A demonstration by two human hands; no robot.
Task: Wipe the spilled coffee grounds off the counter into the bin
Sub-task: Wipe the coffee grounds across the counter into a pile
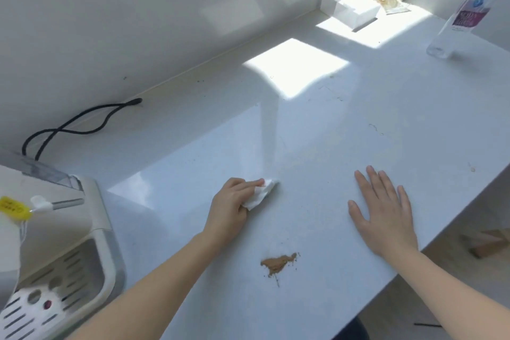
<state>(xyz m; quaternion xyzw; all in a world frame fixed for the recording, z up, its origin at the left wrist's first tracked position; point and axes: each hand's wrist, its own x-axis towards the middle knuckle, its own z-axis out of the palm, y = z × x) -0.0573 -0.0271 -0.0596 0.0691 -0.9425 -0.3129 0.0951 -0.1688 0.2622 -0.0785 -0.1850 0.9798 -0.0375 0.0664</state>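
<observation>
Brown coffee-grounds heap: near worktop edge. Left-hand fingers pinching crumpled white paper tissue; right-hand fingers spread flat. Risk: hard sweep scatters grounds floorward; bin unseen.

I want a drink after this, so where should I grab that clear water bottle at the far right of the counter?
Grip the water bottle around its labelled middle, coming from its open front side with the free right hand. It stands upright with clear counter around it, and the label band probably slips less than the bare plastic below.
</observation>
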